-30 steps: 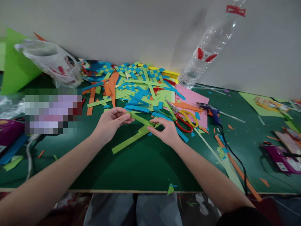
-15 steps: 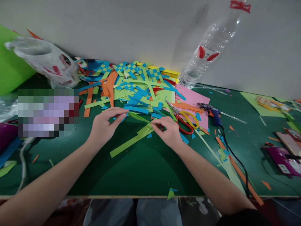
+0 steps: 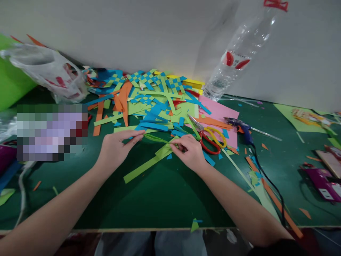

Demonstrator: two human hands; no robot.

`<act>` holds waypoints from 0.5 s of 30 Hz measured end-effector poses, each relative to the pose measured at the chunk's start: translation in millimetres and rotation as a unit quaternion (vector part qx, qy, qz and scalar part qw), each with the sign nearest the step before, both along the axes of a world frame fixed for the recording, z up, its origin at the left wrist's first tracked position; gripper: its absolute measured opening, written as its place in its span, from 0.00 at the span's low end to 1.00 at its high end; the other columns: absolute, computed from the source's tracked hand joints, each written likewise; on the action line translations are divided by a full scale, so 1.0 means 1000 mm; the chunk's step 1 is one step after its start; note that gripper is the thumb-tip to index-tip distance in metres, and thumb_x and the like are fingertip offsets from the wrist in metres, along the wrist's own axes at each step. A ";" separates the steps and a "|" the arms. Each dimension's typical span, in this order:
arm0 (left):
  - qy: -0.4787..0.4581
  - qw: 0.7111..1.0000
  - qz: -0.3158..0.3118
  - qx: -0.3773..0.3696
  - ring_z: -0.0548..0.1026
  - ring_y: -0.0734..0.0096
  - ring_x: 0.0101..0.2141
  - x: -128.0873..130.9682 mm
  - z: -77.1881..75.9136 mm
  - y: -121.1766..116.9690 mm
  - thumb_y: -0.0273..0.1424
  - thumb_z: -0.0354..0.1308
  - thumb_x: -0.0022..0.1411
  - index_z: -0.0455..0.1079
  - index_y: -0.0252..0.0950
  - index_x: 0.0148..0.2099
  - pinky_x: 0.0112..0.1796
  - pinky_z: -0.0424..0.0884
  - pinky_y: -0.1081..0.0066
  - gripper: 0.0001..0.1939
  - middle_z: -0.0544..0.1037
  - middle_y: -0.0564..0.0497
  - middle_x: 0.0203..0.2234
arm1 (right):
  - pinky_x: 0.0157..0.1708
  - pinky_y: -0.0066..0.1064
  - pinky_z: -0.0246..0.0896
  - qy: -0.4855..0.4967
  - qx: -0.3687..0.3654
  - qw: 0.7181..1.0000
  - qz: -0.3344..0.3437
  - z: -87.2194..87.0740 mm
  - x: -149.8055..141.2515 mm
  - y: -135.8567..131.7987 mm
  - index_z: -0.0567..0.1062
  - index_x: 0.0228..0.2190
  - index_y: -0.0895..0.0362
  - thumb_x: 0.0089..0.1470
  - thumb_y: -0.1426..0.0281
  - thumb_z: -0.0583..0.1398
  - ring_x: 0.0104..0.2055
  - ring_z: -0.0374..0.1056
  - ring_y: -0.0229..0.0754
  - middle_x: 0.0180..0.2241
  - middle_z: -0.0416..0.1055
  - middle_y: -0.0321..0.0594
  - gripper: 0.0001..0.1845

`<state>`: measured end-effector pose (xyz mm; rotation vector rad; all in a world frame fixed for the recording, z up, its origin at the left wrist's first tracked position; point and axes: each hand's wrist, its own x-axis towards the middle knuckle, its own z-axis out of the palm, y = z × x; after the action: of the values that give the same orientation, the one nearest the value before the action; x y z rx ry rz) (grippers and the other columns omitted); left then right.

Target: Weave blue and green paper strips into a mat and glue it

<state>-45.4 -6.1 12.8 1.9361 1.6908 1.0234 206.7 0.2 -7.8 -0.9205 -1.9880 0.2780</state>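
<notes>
The fingers of your left hand [image 3: 113,149] pinch one end of a narrow green paper strip [image 3: 156,138], and those of your right hand [image 3: 191,151] pinch the other, so it spans the gap between them above the desk [image 3: 157,202]. A second ago its flat face showed; now it is nearly edge-on and looks doubled. Below it, a second strip [image 3: 141,169] lies slanting, much as before. The scissors [image 3: 203,129] remain just beyond your right hand, beside the heaped paper scraps [image 3: 160,106].
</notes>
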 end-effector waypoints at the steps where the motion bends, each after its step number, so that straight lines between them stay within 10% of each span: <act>1: 0.002 1.000 -0.003 -0.001 0.81 0.62 0.40 0.000 0.000 0.000 0.41 0.59 0.61 0.80 0.48 0.43 0.42 0.78 0.69 0.12 0.84 0.57 0.36 | 0.37 0.32 0.63 -0.001 0.004 1.000 0.001 0.000 0.000 0.000 0.76 0.31 0.54 0.59 0.70 0.60 0.23 0.64 0.34 0.19 0.65 0.30 0.06; 15: 0.007 0.998 -0.056 0.014 0.82 0.61 0.39 0.004 0.002 0.001 0.48 0.57 0.62 0.81 0.43 0.39 0.44 0.77 0.65 0.18 0.84 0.52 0.36 | 0.40 0.33 0.62 -0.049 0.007 0.999 -0.002 -0.002 0.001 0.000 0.75 0.30 0.54 0.61 0.68 0.58 0.21 0.61 0.33 0.18 0.64 0.29 0.09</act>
<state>-41.7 -4.9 15.2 2.0349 1.5627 0.9985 207.3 0.5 -10.0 -0.9461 -2.0740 0.2205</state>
